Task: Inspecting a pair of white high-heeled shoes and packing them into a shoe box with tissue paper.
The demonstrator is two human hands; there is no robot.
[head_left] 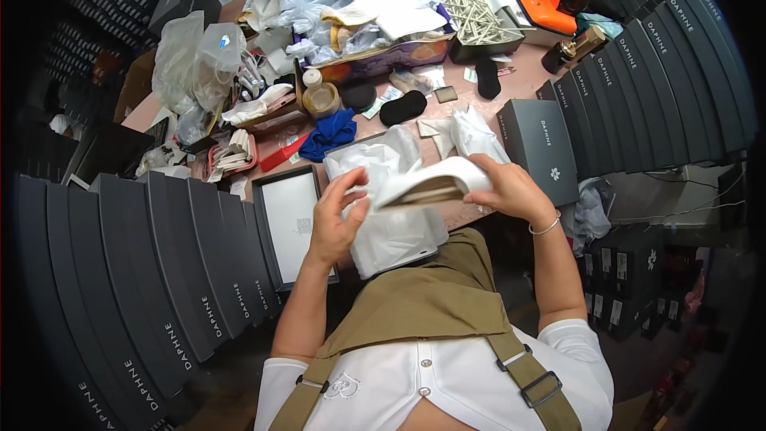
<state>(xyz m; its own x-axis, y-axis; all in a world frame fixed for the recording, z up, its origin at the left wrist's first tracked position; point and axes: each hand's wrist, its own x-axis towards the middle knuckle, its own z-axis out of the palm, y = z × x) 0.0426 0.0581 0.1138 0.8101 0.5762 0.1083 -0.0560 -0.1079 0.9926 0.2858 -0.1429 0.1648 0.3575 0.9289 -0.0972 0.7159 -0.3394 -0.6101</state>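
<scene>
Right hand gripping white shoe above wrapping; left hand hovering loosely spread, empty; apparently handling shoe, next needing steady grip.

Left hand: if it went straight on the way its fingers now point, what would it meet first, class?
Likely the white wrapping beyond the left hand, though depth is unclear; the white shoe sits to the right.
</scene>
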